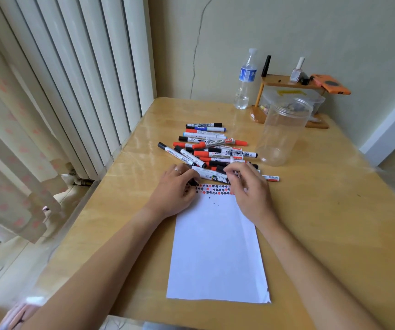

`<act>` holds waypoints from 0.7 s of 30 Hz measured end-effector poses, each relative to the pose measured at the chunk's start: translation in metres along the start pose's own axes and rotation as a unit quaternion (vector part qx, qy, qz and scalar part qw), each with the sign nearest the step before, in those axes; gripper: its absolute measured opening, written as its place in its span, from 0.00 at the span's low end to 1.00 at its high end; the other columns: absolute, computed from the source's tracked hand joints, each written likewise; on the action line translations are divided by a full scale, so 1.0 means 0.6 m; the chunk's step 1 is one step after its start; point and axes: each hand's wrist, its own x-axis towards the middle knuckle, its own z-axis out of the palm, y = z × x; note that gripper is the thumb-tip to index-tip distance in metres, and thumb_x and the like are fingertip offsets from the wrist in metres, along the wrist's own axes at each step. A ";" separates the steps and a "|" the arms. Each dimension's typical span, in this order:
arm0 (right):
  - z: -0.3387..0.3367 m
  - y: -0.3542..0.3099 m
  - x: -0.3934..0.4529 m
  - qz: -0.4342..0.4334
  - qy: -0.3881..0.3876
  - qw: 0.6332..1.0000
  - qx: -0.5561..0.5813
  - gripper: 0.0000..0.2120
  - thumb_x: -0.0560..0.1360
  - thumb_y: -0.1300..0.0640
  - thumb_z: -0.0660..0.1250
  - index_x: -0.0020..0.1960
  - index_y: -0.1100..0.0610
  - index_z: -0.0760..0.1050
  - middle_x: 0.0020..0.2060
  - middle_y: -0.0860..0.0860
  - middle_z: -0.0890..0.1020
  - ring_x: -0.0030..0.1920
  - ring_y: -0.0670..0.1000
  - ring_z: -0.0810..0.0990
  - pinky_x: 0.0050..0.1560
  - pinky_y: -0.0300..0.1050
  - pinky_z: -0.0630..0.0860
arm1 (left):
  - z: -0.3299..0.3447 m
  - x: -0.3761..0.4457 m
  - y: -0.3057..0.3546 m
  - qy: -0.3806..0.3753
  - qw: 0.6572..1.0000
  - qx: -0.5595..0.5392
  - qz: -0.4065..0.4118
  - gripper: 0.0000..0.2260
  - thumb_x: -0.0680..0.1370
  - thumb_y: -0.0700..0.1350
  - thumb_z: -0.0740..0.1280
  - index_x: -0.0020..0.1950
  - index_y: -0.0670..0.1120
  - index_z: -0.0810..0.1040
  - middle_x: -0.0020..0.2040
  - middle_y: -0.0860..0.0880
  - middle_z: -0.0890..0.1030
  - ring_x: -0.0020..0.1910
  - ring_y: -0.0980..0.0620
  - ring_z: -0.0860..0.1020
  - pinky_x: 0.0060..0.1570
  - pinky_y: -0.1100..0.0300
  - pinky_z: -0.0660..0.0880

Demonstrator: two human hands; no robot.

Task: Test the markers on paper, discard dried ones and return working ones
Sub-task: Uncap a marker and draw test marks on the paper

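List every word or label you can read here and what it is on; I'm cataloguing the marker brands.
"WHITEBOARD": on the red-capped marker lying atop the marker pile.
Print on the other markers: too small or blurred to read.
Blue label on the water bottle: unreadable.
Red and black marks on the paper: test scribbles, not words.

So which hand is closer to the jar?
Right. The right hand sits just left of and below the jar; the left hand is farther left, across the paper's top.
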 end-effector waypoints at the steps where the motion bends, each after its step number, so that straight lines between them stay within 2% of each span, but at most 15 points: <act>1: -0.003 -0.004 0.002 0.060 0.001 0.995 0.084 0.10 0.83 0.63 0.61 0.58 0.53 0.79 0.47 0.47 0.80 0.38 0.49 0.81 0.41 0.48 0.77 | 0.000 0.000 0.000 -0.004 1.000 -0.002 -0.003 0.15 0.74 0.52 0.59 0.57 0.55 0.78 0.55 0.53 0.74 0.56 0.49 0.70 0.59 0.48 0.70; 3: -0.012 -0.014 0.007 0.169 0.004 0.950 0.263 0.17 0.81 0.65 0.56 0.62 0.54 0.79 0.50 0.54 0.82 0.37 0.55 0.82 0.41 0.50 0.80 | -0.002 0.001 0.002 -0.015 1.000 -0.009 -0.009 0.15 0.75 0.54 0.59 0.58 0.58 0.80 0.55 0.54 0.73 0.58 0.51 0.69 0.60 0.49 0.68; 4: -0.018 -0.016 0.010 0.199 0.006 0.926 0.320 0.20 0.80 0.68 0.54 0.64 0.56 0.78 0.50 0.56 0.82 0.38 0.57 0.82 0.42 0.50 0.80 | -0.002 0.002 0.001 -0.018 1.000 -0.015 -0.010 0.15 0.75 0.55 0.59 0.58 0.58 0.80 0.55 0.55 0.73 0.58 0.52 0.69 0.61 0.50 0.68; 5: -0.022 -0.017 0.012 0.210 0.006 0.918 0.336 0.21 0.79 0.70 0.55 0.66 0.57 0.77 0.49 0.57 0.83 0.38 0.57 0.83 0.43 0.49 0.81 | -0.002 0.002 -0.001 -0.017 1.000 -0.021 -0.010 0.15 0.75 0.55 0.60 0.58 0.59 0.81 0.55 0.55 0.73 0.58 0.52 0.69 0.61 0.49 0.68; 6: -0.024 -0.017 0.012 0.207 0.003 0.923 0.325 0.18 0.79 0.69 0.57 0.65 0.58 0.75 0.48 0.58 0.84 0.39 0.57 0.84 0.44 0.48 0.81 | -0.003 0.003 -0.003 -0.015 1.000 -0.025 -0.010 0.14 0.75 0.54 0.62 0.58 0.59 0.82 0.55 0.55 0.74 0.58 0.52 0.69 0.61 0.49 0.69; 8: -0.024 -0.017 0.005 0.191 -0.022 0.948 0.255 0.14 0.77 0.59 0.68 0.61 0.52 0.73 0.47 0.57 0.86 0.42 0.59 0.85 0.47 0.49 0.80 | -0.001 0.005 -0.011 -0.008 1.000 -0.025 -0.001 0.11 0.77 0.50 0.66 0.58 0.58 0.83 0.54 0.54 0.75 0.57 0.50 0.71 0.60 0.49 0.71; 9: -0.023 -0.017 -0.001 0.171 -0.056 0.963 0.201 0.16 0.75 0.54 0.72 0.60 0.48 0.72 0.48 0.56 0.86 0.45 0.59 0.86 0.49 0.51 0.80 | 0.000 0.006 -0.015 -0.001 1.000 -0.027 0.009 0.10 0.78 0.48 0.69 0.58 0.56 0.83 0.53 0.54 0.75 0.56 0.49 0.71 0.59 0.49 0.72; 11: -0.022 -0.019 -0.012 0.094 -0.175 0.979 0.051 0.22 0.73 0.45 0.77 0.61 0.43 0.70 0.56 0.46 0.84 0.56 0.51 0.84 0.57 0.52 0.79 | -0.003 0.009 -0.018 0.005 0.999 -0.041 0.017 0.08 0.79 0.46 0.72 0.57 0.54 0.84 0.50 0.53 0.75 0.53 0.48 0.72 0.56 0.52 0.72; 13: -0.016 -0.027 -0.019 0.034 -0.267 0.961 -0.058 0.28 0.72 0.40 0.78 0.65 0.43 0.68 0.63 0.39 0.78 0.64 0.44 0.77 0.65 0.49 0.73 | -0.011 0.014 -0.020 -0.004 0.999 -0.050 0.020 0.07 0.79 0.47 0.73 0.57 0.53 0.85 0.48 0.54 0.74 0.51 0.49 0.72 0.54 0.55 0.72; 16: -0.011 -0.034 -0.017 0.027 -0.318 0.942 -0.103 0.35 0.69 0.35 0.78 0.69 0.40 0.66 0.68 0.39 0.73 0.70 0.44 0.71 0.71 0.49 0.67 | -0.018 0.022 -0.030 -0.022 0.999 -0.033 0.037 0.08 0.78 0.47 0.73 0.57 0.52 0.85 0.48 0.54 0.74 0.51 0.51 0.71 0.51 0.56 0.71; 17: -0.014 -0.034 -0.015 0.031 -0.328 0.938 -0.104 0.35 0.68 0.35 0.78 0.69 0.39 0.67 0.69 0.38 0.73 0.70 0.43 0.70 0.71 0.47 0.66 | -0.021 0.023 -0.033 -0.022 0.999 -0.027 0.035 0.08 0.78 0.47 0.73 0.57 0.51 0.84 0.49 0.54 0.74 0.51 0.52 0.70 0.51 0.56 0.71; 20: -0.038 -0.038 -0.004 0.060 -0.360 0.927 -0.087 0.36 0.67 0.41 0.82 0.69 0.38 0.68 0.69 0.34 0.72 0.68 0.33 0.68 0.66 0.29 0.62 | -0.026 0.020 -0.044 -0.021 0.999 -0.024 0.025 0.10 0.79 0.46 0.72 0.60 0.52 0.83 0.51 0.53 0.73 0.52 0.53 0.69 0.52 0.58 0.69; 21: -0.049 -0.038 -0.003 0.070 -0.374 0.921 -0.084 0.36 0.67 0.42 0.82 0.69 0.36 0.69 0.69 0.32 0.72 0.68 0.30 0.67 0.65 0.26 0.61 | -0.026 0.018 -0.046 -0.027 0.999 -0.031 0.023 0.10 0.79 0.46 0.71 0.61 0.52 0.83 0.52 0.53 0.74 0.54 0.53 0.69 0.54 0.58 0.69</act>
